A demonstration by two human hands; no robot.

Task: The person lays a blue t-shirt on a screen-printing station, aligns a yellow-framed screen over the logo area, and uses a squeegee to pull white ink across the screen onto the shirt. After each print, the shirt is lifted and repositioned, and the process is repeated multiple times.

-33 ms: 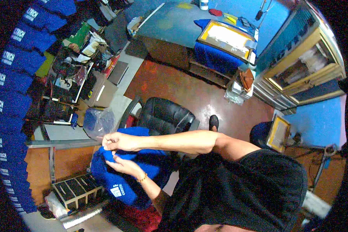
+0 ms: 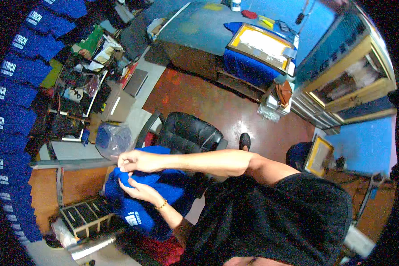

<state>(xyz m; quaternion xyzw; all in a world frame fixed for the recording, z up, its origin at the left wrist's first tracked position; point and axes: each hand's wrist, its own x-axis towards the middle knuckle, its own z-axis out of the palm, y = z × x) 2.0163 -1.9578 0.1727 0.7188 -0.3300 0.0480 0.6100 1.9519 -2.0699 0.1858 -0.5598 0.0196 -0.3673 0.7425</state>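
A blue printed shirt (image 2: 139, 213) hangs bunched in front of me, its white print facing up near the lower part. My right hand (image 2: 139, 162) pinches a fold of the fabric between thumb and fingertips. Just below it, my left hand (image 2: 139, 190), with a beaded bracelet at the wrist, holds the same gathered edge with its fingers curled. The two hands are close together. Whatever lies inside the pinched fold is hidden.
A black office chair (image 2: 188, 133) stands behind the shirt. Blue printed shirts (image 2: 20, 88) hang in a row at the far left, beside a cluttered shelf (image 2: 71, 106). A framed printing screen (image 2: 261, 46) lies on the far table (image 2: 195, 26). A slatted rack (image 2: 86, 217) sits low at left.
The gathered fabric at my fingertips has shifted slightly, and my left hand has moved a little to the left. My right hand stays nearly in place.
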